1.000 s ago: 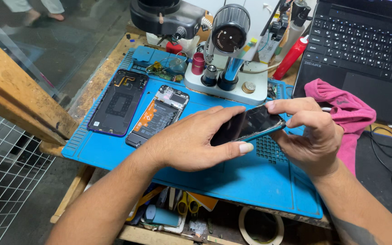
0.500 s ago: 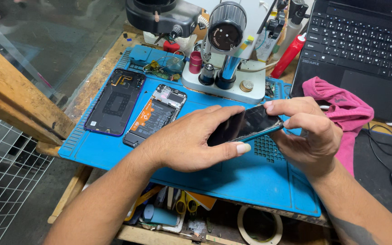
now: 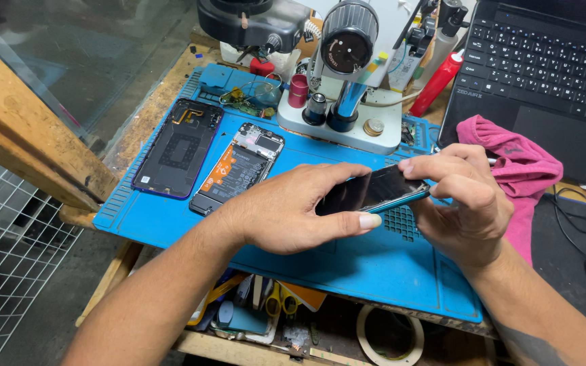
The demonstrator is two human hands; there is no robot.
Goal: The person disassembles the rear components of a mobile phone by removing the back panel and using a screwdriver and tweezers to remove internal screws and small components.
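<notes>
Risk: the dark smartphone (image 3: 374, 191) is held tilted above the blue repair mat (image 3: 347, 261) by edge contact only. Uneven pressure at the right-hand edge could, in my judgement, crack the glass or let the unit slip onto the mat.

The left hand (image 3: 293, 213) wraps the phone's near end, fingers (image 3: 347, 220) closed narrow around it. The right hand (image 3: 466, 203) pinches the far edge, fingertips closed tight. An opened phone body (image 3: 239, 168) and a back cover (image 3: 179, 146) lie beyond the left fingers.

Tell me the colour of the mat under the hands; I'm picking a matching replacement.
Blue: the work mat shows best in the head view.
</notes>
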